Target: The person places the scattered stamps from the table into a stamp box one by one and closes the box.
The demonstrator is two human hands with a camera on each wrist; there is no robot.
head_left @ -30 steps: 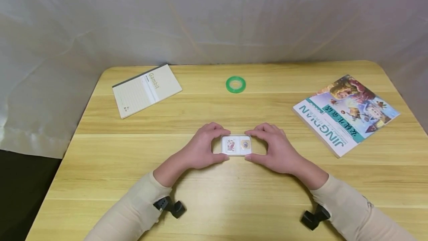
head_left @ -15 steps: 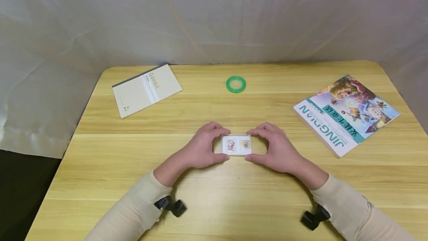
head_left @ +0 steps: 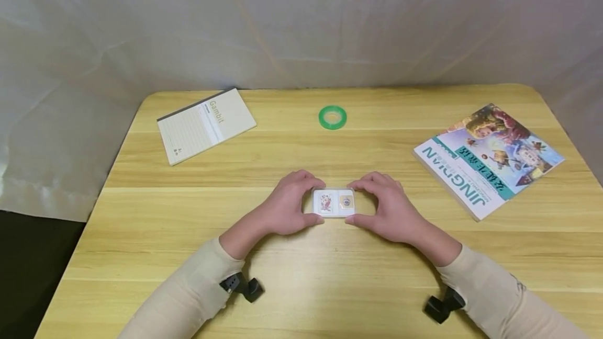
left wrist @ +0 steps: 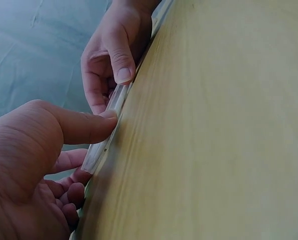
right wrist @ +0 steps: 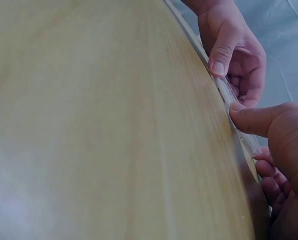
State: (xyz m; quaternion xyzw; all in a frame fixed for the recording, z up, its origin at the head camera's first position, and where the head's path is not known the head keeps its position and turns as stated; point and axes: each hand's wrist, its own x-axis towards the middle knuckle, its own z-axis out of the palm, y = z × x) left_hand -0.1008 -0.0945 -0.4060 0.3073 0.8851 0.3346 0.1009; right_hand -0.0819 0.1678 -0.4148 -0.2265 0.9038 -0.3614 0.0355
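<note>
A small flat white case (head_left: pixel 335 203) with a clear cover lies at the middle of the table. Through the cover two little pictures show side by side: a red figure on white at the left and a dark round emblem on tan at the right. My left hand (head_left: pixel 288 205) pinches the left end between thumb and forefinger. At the opposite end my right hand (head_left: pixel 392 208) grips in the same way. Both wrist views catch the case edge-on, low against the tabletop, with the thumbs on its near edge. Its underside is hidden.
Behind the hands lies a roll of green tape (head_left: pixel 332 117). A notebook (head_left: pixel 207 126) is at the back left, and a thick picture-covered book (head_left: pixel 490 161) at the right. Grey cloth (head_left: pixel 301 25) hangs along the far edge of the wooden table (head_left: pixel 301 286).
My right forefinger has slid slightly to the right along the far edge of the case. The case and both hands otherwise stay in place.
</note>
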